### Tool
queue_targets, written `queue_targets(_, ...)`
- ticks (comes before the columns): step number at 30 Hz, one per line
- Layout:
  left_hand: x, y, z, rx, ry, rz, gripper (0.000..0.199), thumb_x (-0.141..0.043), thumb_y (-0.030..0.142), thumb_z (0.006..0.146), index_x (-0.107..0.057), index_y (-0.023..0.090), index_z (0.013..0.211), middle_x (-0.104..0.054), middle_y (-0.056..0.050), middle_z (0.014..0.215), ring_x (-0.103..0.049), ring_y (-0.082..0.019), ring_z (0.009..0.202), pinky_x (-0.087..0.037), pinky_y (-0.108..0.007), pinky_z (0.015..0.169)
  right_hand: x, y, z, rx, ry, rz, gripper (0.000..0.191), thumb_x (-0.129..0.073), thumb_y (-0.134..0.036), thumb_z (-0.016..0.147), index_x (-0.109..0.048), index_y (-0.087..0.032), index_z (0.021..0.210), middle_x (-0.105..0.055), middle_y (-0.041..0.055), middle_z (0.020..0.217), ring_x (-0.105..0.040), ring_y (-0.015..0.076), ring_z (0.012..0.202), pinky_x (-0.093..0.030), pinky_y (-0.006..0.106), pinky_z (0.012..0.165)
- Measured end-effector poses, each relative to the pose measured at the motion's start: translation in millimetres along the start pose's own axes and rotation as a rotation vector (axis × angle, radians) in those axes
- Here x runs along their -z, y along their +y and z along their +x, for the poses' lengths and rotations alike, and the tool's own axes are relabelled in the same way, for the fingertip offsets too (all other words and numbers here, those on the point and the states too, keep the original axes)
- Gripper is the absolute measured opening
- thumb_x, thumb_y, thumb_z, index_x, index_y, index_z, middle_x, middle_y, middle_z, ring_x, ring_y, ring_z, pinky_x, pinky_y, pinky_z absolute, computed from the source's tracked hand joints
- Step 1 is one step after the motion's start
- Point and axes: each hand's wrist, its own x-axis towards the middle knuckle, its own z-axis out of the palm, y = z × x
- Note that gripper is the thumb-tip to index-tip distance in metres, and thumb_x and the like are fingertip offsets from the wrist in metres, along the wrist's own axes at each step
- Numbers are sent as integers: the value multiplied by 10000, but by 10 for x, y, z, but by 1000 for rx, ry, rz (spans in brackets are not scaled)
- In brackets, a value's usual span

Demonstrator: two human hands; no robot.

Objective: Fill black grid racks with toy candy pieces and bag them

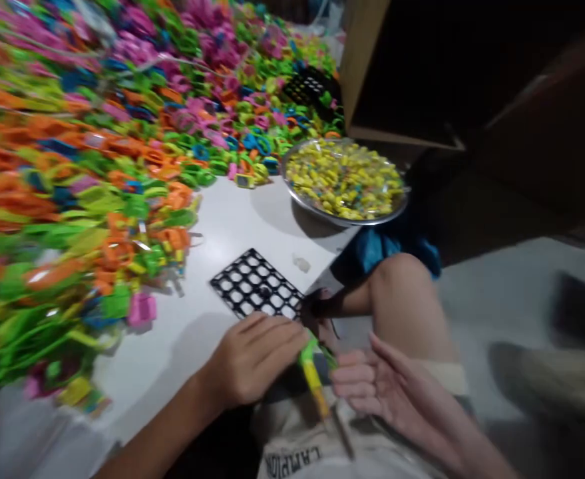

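Note:
My left hand is closed on the green end of a band-like plastic piece, which looks like a toy watch. The piece is green at the top and yellow to orange below, hanging at a slant over my lap, with a thin dull strip trailing from its lower end. My right hand is palm-up beside it, thumb raised apart and fingertips close to the green part; whether they touch it I cannot tell. Just beyond my left hand, a black grid plate with round holes lies on the white table.
A large heap of colourful plastic toy watches covers the table's left and back. A metal bowl of small yellow wrapped pieces stands at the back right edge. Another black grid lies on the heap. A brown box is behind the bowl.

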Motion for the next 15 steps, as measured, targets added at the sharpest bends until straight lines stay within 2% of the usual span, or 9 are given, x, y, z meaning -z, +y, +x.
queue_targets(2, 26, -85, -6, 26, 2, -13, 246, -586, 68, 1079, -710, 45, 1290, -808, -155, 1205, -728, -241, 1157, -581, -389, 947, -23, -37, -130, -50, -39, 202, 568, -695, -629, 1064, -829, -100, 1220, -797, 185, 1251, -771, 280, 1185, -626, 366, 1051)
queue_targets(4, 22, -97, 8, 14, 7, -30, 245, -593, 63, 1074, -715, 36, 1284, -793, -165, 1194, -715, -251, 1150, -583, -388, 930, -75, -65, -181, -31, -59, 302, 597, -697, -627, 1072, -807, -75, 1270, -766, 204, 1324, -734, 267, 1246, -567, 350, 1117)
queue_targets(5, 11, -74, 20, -2, 11, -31, 246, -569, 69, 1085, -725, 39, 1273, -786, -162, 1177, -708, -251, 1138, -583, -385, 919, -107, -65, -187, 1, -29, 272, 593, -686, -627, 1081, -806, -76, 1263, -781, 201, 1284, -740, 253, 1209, -567, 325, 1091)
queue_targets(7, -23, 8, 45, -44, 14, -13, 254, -543, 76, 1091, -752, 62, 1236, -778, -140, 1129, -699, -243, 1085, -582, -375, 887, -171, -21, -175, 60, 62, 149, 553, -706, -635, 1072, -820, -103, 1168, -820, 148, 1047, -757, 202, 994, -586, 242, 919)
queue_targets(10, -83, 144, 81, -107, 11, 15, 218, -621, 103, 1051, -782, 89, 1198, -757, -81, 962, -682, -211, 878, -545, -350, 720, -246, 151, -121, 64, 160, 25, 529, -828, -679, 963, -792, -152, 938, -711, 34, 746, -622, 134, 664, -507, 188, 624)
queue_targets(12, -116, 205, 98, -129, 13, 4, 199, -682, 136, 1017, -792, 84, 1173, -693, -28, 803, -622, -176, 707, -458, -332, 582, -267, 294, -66, 5, 196, -7, 577, -902, -723, 856, -749, -168, 831, -660, 18, 716, -552, 129, 598, -468, 207, 553)
queue_targets(15, -169, 228, 89, -139, 38, 14, 177, -736, 179, 989, -814, 86, 1119, -637, 8, 720, -566, -136, 614, -402, -310, 521, -234, 434, 56, -46, 247, -58, 594, -945, -761, 743, -719, -213, 773, -638, 35, 710, -602, 195, 628, -515, 281, 559)
